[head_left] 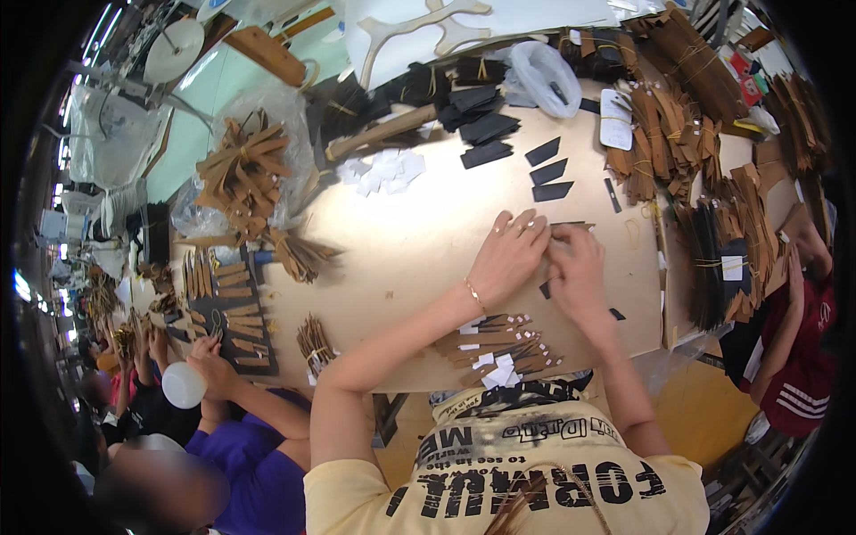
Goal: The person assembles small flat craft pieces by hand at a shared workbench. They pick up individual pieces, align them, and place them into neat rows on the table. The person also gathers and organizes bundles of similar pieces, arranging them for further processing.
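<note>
My left hand (511, 259) lies over the tabletop with fingers bent and close together. My right hand (575, 275) meets it, fingers curled in a pinch. A thin brown strip (572, 224) with a dark edge shows just beyond the fingertips, and the hands cover part of it. Under the right hand a black piece (545, 290) peeks out. A few flat black slanted pieces (550, 171) lie just beyond the hands. Nearer me sits a spread of brown strips (481, 339) with small white tags and white paper slips (503, 371).
White paper pieces (383, 171) and stacked black pieces (487, 127) lie toward the back. Tied brown bundles (664, 143) line the right. A plastic bag (542, 78) stands at the back. A co-worker's hand (212, 366) is at a dark board (234, 325) on the left; another person stands right.
</note>
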A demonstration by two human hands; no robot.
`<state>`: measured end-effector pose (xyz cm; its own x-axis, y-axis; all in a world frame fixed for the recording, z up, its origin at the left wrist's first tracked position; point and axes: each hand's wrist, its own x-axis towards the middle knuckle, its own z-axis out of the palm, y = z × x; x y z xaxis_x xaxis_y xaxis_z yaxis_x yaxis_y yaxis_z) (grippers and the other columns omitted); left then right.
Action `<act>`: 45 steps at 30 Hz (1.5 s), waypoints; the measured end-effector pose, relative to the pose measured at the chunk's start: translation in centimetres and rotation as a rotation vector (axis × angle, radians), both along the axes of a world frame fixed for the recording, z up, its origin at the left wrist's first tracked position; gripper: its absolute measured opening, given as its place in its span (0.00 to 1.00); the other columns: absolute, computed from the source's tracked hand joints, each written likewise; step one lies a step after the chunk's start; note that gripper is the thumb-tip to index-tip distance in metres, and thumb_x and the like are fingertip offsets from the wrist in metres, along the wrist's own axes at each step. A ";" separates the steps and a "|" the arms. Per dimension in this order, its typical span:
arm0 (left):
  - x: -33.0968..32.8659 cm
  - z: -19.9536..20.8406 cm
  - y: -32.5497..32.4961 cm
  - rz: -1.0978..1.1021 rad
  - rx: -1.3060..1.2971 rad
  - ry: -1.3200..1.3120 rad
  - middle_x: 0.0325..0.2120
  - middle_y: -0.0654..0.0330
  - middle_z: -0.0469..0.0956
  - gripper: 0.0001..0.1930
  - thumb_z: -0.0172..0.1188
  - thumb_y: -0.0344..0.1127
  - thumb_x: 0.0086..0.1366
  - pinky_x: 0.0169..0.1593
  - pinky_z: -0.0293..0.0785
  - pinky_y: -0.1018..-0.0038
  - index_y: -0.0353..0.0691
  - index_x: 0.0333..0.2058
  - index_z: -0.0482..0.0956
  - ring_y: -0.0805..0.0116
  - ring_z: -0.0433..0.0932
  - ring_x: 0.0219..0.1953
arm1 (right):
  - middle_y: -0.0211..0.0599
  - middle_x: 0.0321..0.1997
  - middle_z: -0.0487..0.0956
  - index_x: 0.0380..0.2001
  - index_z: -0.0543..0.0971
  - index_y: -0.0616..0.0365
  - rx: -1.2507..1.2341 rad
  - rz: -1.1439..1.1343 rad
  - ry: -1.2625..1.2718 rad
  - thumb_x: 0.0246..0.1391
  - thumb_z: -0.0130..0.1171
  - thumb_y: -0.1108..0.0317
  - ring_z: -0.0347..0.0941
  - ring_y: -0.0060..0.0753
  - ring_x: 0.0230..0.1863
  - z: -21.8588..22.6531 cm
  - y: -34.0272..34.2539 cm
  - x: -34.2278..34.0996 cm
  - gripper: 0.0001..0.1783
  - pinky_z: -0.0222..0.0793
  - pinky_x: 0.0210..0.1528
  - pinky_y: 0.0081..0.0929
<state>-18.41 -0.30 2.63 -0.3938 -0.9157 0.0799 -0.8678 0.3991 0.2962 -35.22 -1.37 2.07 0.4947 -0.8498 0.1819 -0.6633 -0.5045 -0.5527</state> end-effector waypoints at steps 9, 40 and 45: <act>-2.2 -1.6 2.1 0.121 -0.252 -0.381 0.65 0.48 0.62 0.19 0.53 0.31 0.59 0.71 0.45 0.51 0.31 0.49 0.79 0.51 0.53 0.71 | 0.40 0.41 0.77 0.43 0.80 0.57 -0.037 -0.129 -0.135 0.54 0.60 0.71 0.73 0.40 0.46 0.7 -3.3 -2.4 0.12 0.62 0.55 0.38; 10.5 -3.4 11.5 0.796 -0.076 0.064 0.69 0.48 0.54 0.29 0.48 0.45 0.70 0.69 0.44 0.51 0.41 0.66 0.61 0.51 0.51 0.71 | 0.37 0.48 0.76 0.37 0.80 0.55 0.155 0.086 0.023 0.55 0.64 0.64 0.69 0.39 0.51 5.3 4.5 2.0 0.09 0.56 0.57 0.36; 11.2 -1.9 12.0 0.768 -0.056 0.132 0.68 0.50 0.57 0.24 0.54 0.41 0.68 0.69 0.49 0.56 0.40 0.61 0.69 0.52 0.55 0.70 | 0.36 0.49 0.76 0.40 0.79 0.54 0.098 0.046 0.041 0.56 0.63 0.65 0.70 0.38 0.52 5.8 3.0 1.7 0.10 0.57 0.58 0.36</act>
